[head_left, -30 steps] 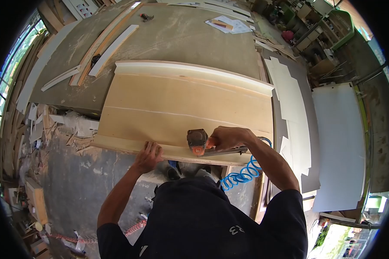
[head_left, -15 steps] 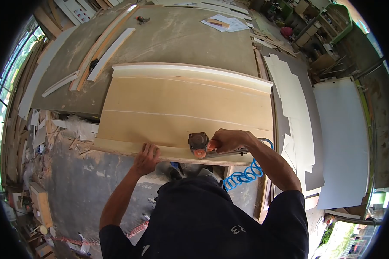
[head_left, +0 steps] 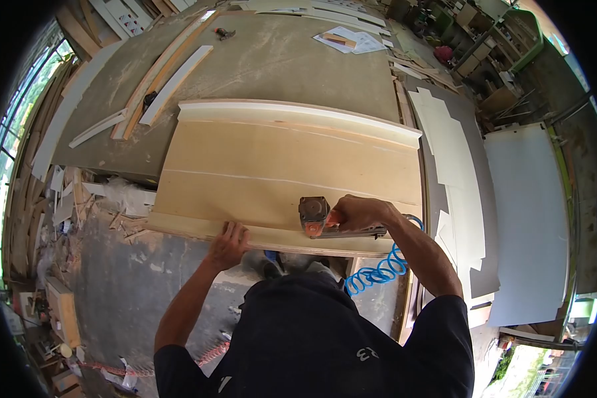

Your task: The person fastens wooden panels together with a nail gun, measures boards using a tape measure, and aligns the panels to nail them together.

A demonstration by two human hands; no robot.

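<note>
A wide tan wooden panel (head_left: 259,156) lies across the workbench, with a raised white-topped strip (head_left: 298,115) along its far edge and another strip (head_left: 179,222) along its near edge. My left hand (head_left: 229,245) grips the near strip and panel edge, left of centre, its fingertips on top. In my right hand (head_left: 361,213) is an orange and black nail gun (head_left: 314,215), its head over the near strip. A coiled blue air hose (head_left: 381,270) hangs below its rear end, right of my body.
Long wood strips (head_left: 176,86) and a small tool (head_left: 225,33) lie on the far bench at left. Papers (head_left: 358,41) rest at the back. White sheets (head_left: 451,179) are stacked at right. Wood scraps (head_left: 79,199) fill the left side.
The nail gun in my right hand has shifted slightly to the right along the near strip. My left hand stays at about the same place on the edge.
</note>
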